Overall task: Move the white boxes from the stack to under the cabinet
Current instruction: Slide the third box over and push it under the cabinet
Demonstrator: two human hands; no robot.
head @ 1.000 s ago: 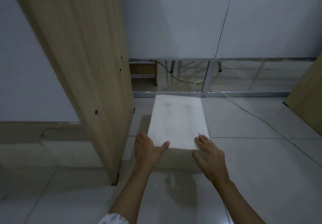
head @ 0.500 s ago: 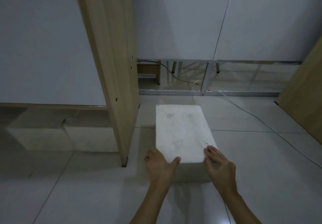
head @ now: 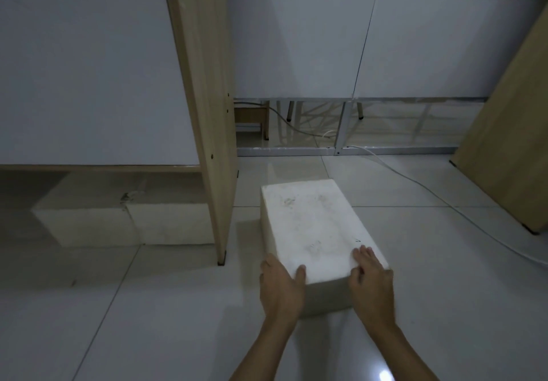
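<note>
Both hands, my left hand (head: 281, 284) and right hand (head: 370, 281), grip the white box (head: 317, 229) on the floor just right of the cabinet (head: 204, 84); I'd steer it left around the side panel, beside the boxes already underneath (head: 124, 226).

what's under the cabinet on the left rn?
Two white boxes side by side on the floor under the cabinet. Anything behind them is hidden; the held box sits outside.

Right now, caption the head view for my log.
Both hands hold a white box on the floor beside the cabinet.
</note>
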